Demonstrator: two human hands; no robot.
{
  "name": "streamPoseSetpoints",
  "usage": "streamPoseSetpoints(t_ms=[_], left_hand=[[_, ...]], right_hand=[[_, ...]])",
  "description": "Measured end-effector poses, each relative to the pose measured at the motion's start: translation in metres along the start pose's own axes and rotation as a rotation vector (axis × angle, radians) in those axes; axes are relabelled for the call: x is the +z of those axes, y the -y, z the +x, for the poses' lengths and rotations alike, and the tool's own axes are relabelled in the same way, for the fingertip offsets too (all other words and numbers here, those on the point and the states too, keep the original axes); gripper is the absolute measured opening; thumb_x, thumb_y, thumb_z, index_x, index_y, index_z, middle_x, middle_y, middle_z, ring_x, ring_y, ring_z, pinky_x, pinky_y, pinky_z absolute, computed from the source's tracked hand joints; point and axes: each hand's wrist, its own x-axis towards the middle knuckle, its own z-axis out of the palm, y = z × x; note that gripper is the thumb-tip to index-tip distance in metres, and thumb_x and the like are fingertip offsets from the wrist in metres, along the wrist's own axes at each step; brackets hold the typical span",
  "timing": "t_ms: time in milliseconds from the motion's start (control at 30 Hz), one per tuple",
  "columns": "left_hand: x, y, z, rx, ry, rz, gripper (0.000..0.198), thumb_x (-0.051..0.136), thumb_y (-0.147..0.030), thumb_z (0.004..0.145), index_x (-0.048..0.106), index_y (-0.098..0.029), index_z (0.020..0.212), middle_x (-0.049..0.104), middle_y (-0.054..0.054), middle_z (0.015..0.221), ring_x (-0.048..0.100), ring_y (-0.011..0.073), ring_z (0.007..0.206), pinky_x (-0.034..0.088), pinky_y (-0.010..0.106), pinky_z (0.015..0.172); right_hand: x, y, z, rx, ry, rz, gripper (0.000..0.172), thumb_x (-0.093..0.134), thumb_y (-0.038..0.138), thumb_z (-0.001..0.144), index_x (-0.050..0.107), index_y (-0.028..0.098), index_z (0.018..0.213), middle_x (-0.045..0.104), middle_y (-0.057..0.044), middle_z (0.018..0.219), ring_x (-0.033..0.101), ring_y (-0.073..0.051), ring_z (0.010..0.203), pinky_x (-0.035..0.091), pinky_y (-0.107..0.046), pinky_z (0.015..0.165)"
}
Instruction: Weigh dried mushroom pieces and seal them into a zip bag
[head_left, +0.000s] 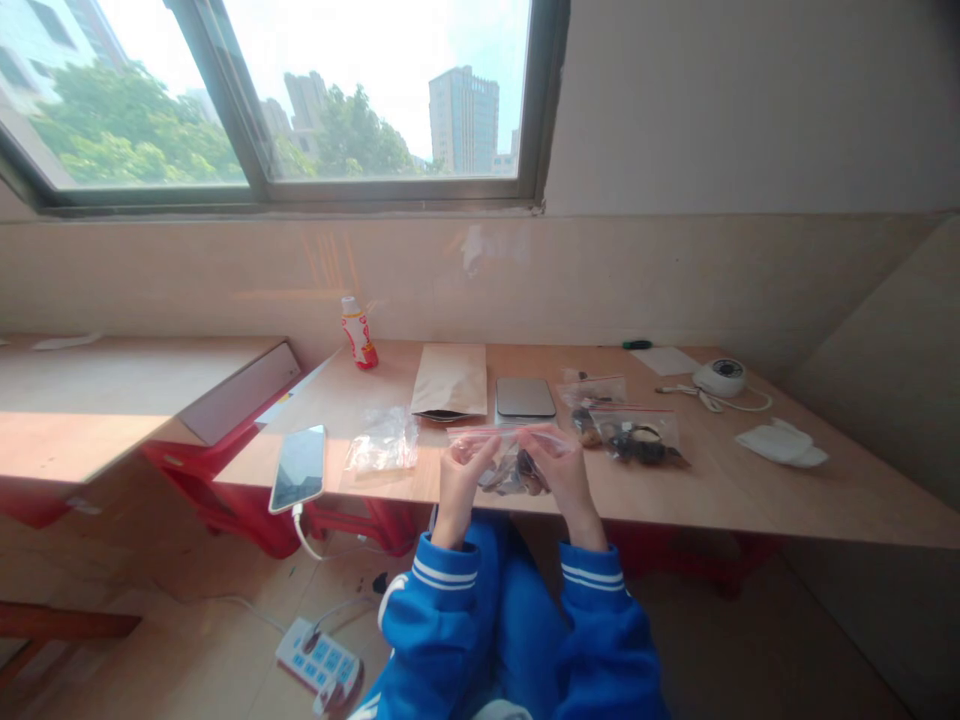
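Both my hands pinch the top strip of a clear zip-lock bag with a reddish seal line, at the table's front edge. My left hand grips its left side, and my right hand grips the right. Inside the bag lie dark and brownish pieces too small to name. Just beyond it sits a flat silver scale. A brown paper pouch lies left of the scale, its dark mouth facing me. To the right, filled zip-lock bags hold dark and brown pieces. Flat clear bags lie on the left.
A phone on a white cable overhangs the left edge. Behind stands a red-and-white bottle. On the right are a white dome camera with its cable, a crumpled white item and a green-handled tool. A power strip lies below.
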Motion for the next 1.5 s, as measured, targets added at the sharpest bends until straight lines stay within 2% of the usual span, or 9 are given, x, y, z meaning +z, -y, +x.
streamPoseSetpoints(t_ms=[167,267,467,700,833,933,1100,1333,1500], left_hand=[[-0.006,-0.006,-0.003,0.008,0.018,0.017,0.027,0.076,-0.035,0.068,0.071,-0.013,0.08,0.072,0.004,0.075,0.065,0.0133,0.069,0.049,0.021,0.064],[-0.008,-0.007,-0.004,0.012,0.002,0.022,0.026,0.077,-0.035,0.066,0.07,-0.013,0.077,0.071,0.003,0.072,0.064,0.0119,0.067,0.049,0.02,0.063],[-0.01,-0.007,-0.002,0.008,0.02,0.009,0.026,0.078,-0.034,0.065,0.067,-0.012,0.074,0.067,0.0,0.065,0.06,0.0091,0.057,0.046,0.018,0.054],[-0.01,-0.008,-0.003,0.042,0.045,0.041,0.026,0.076,-0.034,0.068,0.068,-0.014,0.082,0.069,0.001,0.066,0.065,0.0121,0.063,0.05,0.02,0.059],[-0.011,-0.008,-0.002,0.11,0.048,0.125,0.026,0.074,-0.036,0.07,0.068,-0.015,0.083,0.07,0.003,0.07,0.067,0.0149,0.068,0.052,0.023,0.064],[-0.013,-0.007,-0.003,0.153,0.083,0.201,0.026,0.071,-0.039,0.073,0.07,-0.015,0.085,0.071,0.006,0.081,0.068,0.0188,0.076,0.054,0.027,0.068],[-0.01,-0.003,-0.006,0.18,0.113,0.236,0.025,0.068,-0.04,0.076,0.071,-0.016,0.085,0.072,0.008,0.087,0.067,0.0223,0.085,0.055,0.031,0.074],[-0.008,-0.006,-0.006,0.223,0.116,0.273,0.019,0.066,-0.034,0.077,0.072,-0.017,0.08,0.07,0.007,0.084,0.066,0.0208,0.084,0.053,0.029,0.075],[-0.003,-0.009,-0.004,0.266,0.101,0.307,0.016,0.065,-0.031,0.077,0.074,-0.017,0.076,0.07,0.007,0.083,0.066,0.0201,0.084,0.051,0.029,0.079]], right_hand=[[-0.005,-0.003,-0.001,0.115,0.127,0.199,0.03,0.072,0.042,0.071,0.065,0.02,0.091,0.068,0.0,0.07,0.062,-0.015,0.058,0.048,-0.024,0.052],[-0.007,-0.004,0.0,0.115,0.145,0.227,0.03,0.074,0.043,0.07,0.064,0.02,0.088,0.07,-0.001,0.077,0.066,-0.017,0.068,0.05,-0.026,0.06],[-0.006,-0.002,0.0,0.086,0.129,0.14,0.026,0.074,0.043,0.07,0.064,0.02,0.078,0.067,0.0,0.068,0.062,-0.015,0.058,0.047,-0.024,0.051],[-0.005,-0.003,0.0,-0.017,0.046,-0.017,0.021,0.071,0.041,0.072,0.066,0.02,0.074,0.069,-0.002,0.069,0.065,-0.019,0.067,0.051,-0.029,0.06],[-0.015,0.0,0.002,-0.099,0.097,-0.132,0.025,0.068,0.041,0.076,0.069,0.02,0.089,0.073,-0.006,0.092,0.067,-0.023,0.088,0.052,-0.036,0.08],[-0.022,0.008,0.002,-0.248,0.062,-0.325,0.029,0.064,0.04,0.079,0.068,0.021,0.101,0.07,-0.008,0.107,0.062,-0.025,0.102,0.047,-0.041,0.091],[-0.017,0.023,-0.002,-0.479,0.107,-0.587,0.012,0.061,0.033,0.083,0.069,0.023,0.085,0.071,-0.005,0.093,0.062,-0.024,0.096,0.041,-0.044,0.094],[-0.012,0.023,-0.004,-0.497,0.141,-0.648,0.016,0.058,0.034,0.086,0.067,0.023,0.081,0.072,-0.005,0.085,0.063,-0.024,0.086,0.042,-0.04,0.084],[-0.003,0.016,-0.001,-0.576,0.048,-0.721,0.02,0.05,0.023,0.09,0.064,0.022,0.075,0.07,-0.004,0.076,0.062,-0.022,0.078,0.041,-0.037,0.081]])
